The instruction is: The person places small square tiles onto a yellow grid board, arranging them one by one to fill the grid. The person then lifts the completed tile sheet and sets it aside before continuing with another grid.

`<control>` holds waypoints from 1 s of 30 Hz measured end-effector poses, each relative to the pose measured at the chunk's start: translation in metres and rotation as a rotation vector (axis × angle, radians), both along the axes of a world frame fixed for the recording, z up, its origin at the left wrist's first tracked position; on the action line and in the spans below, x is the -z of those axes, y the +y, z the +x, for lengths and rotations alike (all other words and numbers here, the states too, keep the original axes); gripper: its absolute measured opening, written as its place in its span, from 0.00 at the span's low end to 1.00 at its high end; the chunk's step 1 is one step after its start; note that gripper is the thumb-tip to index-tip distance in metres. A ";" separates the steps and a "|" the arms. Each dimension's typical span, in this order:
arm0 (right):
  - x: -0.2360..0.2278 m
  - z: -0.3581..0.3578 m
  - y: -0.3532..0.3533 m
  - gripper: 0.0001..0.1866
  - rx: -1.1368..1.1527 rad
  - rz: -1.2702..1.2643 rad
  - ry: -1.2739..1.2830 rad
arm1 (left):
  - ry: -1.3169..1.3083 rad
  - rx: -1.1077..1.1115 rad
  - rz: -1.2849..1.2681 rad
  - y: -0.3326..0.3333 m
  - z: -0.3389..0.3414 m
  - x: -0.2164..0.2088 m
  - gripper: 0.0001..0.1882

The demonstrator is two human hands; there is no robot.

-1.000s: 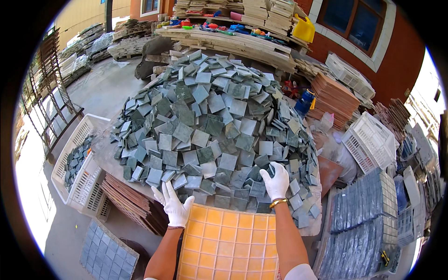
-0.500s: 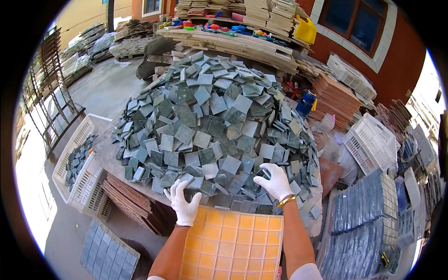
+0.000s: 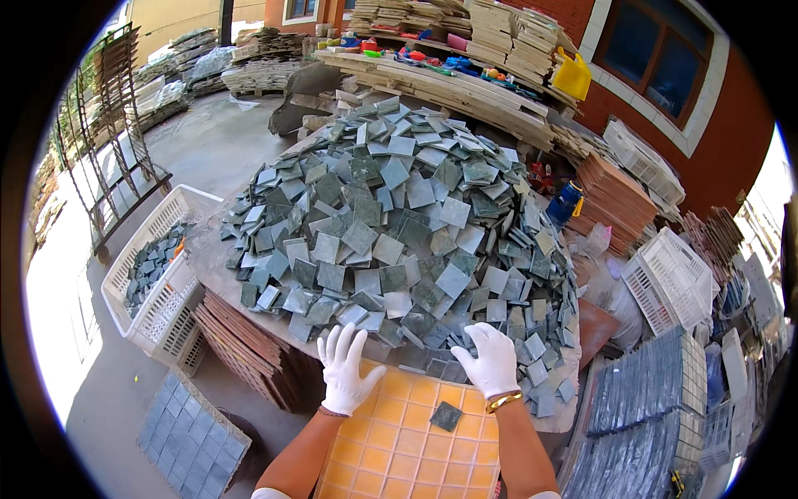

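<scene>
Both hands wear white gloves. My left hand (image 3: 345, 372), fingers spread, hovers over the far left corner of a yellow-orange gridded tray (image 3: 391, 432) and holds nothing. Above the tray's far right corner, at the near edge of the tile pile, is my right hand (image 3: 489, 362), its thumb apart from the fingers, with nothing visible in it. One dark green square tile (image 3: 446, 416) lies askew on the tray, across the grid lines. Beyond the hands, a large heap of loose grey-green stone tiles (image 3: 386, 249) covers the table.
White plastic crates stand left (image 3: 158, 333) and right (image 3: 665, 274). Reddish boards (image 3: 249, 349) are stacked under the table's left side. A finished-looking tile sheet (image 3: 195, 437) lies lower left. Stacks of grey tile sheets (image 3: 636, 416) fill the lower right. A blue bottle (image 3: 565, 204) stands behind the pile.
A dark green tile now lies on the tray, which was bare before. My left hand has moved slightly right and spread its fingers. The whole view has shifted a little.
</scene>
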State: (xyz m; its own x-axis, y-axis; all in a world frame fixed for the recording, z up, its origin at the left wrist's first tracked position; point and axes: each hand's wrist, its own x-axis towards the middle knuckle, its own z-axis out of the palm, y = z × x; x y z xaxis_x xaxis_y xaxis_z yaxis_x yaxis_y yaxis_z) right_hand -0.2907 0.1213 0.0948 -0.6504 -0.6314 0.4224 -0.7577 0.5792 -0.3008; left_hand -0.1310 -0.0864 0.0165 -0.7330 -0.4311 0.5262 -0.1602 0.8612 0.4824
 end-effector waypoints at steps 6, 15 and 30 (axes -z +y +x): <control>0.022 -0.002 -0.057 0.24 0.112 0.277 0.000 | -0.009 -0.016 0.088 0.006 0.000 0.001 0.41; 0.010 0.029 -0.032 0.08 -0.037 -0.087 0.074 | 0.154 0.180 0.619 0.047 0.035 -0.017 0.31; -0.013 0.168 0.039 0.21 -0.270 -0.353 -0.181 | 0.098 0.934 2.461 0.097 0.070 -0.044 0.56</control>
